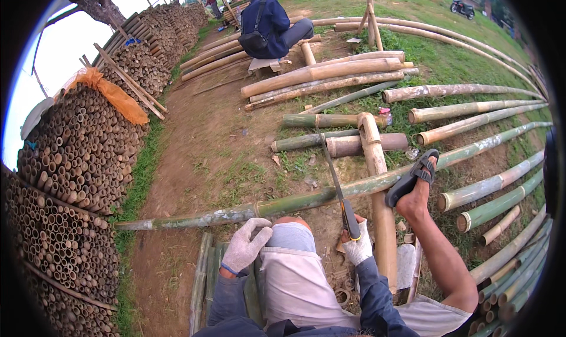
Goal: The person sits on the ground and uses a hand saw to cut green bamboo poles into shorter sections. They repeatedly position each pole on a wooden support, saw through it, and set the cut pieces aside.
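Observation:
A long green bamboo pole (277,205) lies across in front of me, over a thick pale bamboo support (383,242). In its white knit glove, my right hand (358,245) grips the dark handle of a hand saw (349,214). The saw's long narrow blade (330,166) points away from me and crosses the pole; whether its teeth touch the bamboo I cannot tell. My left hand (246,246), also gloved, rests beside my left knee, just on the near side of the pole, holding nothing, with thumb and fingers apart. My sandalled right foot (415,181) rests on the pole, right of the support.
Stacked cut bamboo pieces (82,148) line the left side. Short bamboo logs (368,144) lie beyond the pole, with thicker poles (321,71) behind. More poles (489,189) lie at right. Farther off, a person in dark clothes (265,24) sits facing away.

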### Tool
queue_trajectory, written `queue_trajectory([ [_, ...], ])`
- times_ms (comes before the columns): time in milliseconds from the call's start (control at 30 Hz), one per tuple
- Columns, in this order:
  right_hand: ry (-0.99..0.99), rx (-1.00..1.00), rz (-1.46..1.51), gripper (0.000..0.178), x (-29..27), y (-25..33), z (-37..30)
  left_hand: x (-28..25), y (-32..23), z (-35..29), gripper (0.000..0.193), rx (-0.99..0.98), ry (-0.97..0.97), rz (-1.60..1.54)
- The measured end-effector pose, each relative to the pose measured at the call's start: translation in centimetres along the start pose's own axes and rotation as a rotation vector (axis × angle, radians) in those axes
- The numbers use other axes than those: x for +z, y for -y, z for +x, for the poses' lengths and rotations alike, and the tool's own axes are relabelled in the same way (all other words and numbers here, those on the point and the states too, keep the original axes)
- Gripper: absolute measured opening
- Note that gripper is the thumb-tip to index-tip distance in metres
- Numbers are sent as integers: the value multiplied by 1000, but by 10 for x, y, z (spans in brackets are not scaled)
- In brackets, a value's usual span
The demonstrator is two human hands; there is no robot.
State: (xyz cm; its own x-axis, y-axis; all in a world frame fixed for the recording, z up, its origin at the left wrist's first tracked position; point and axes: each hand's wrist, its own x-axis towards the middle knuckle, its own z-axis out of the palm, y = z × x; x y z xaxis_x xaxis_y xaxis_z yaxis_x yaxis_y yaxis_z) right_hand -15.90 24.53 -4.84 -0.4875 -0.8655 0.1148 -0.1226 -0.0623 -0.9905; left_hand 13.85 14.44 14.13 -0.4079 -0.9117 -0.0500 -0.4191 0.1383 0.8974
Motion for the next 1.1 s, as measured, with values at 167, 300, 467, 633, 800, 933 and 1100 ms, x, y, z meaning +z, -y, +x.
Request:
queue_trajectory([
  [167, 2, -23, -21, 63, 4, 1, 1, -11, 9, -10, 27, -118, 107, -135],
  [300, 3, -14, -12, 62, 4, -2, 2, -12, 5, -21, 23, -41, 113, -69],
  [467, 4, -54, 42, 59, 6, -6, -1, -16, -18, -62, 20, -24, 401, -28],
  [633, -43, 45, 27, 59, 8, -3, 3, -48, -24, -83, 27, -137, 633, 241],
  [800, -68, -47, -109, 59, 19, 21, 14, -42, -1, 41, 35, 38, 97, -5],
  [933, -56, -25, -127, 62, 28, 37, 15, 61, 30, 169, 87, 599, 125, 748],
  [1100, -153, -47, -58, 60, 20, 31, 1, 148, 77, 215, 95, 239, 425, 955],
])
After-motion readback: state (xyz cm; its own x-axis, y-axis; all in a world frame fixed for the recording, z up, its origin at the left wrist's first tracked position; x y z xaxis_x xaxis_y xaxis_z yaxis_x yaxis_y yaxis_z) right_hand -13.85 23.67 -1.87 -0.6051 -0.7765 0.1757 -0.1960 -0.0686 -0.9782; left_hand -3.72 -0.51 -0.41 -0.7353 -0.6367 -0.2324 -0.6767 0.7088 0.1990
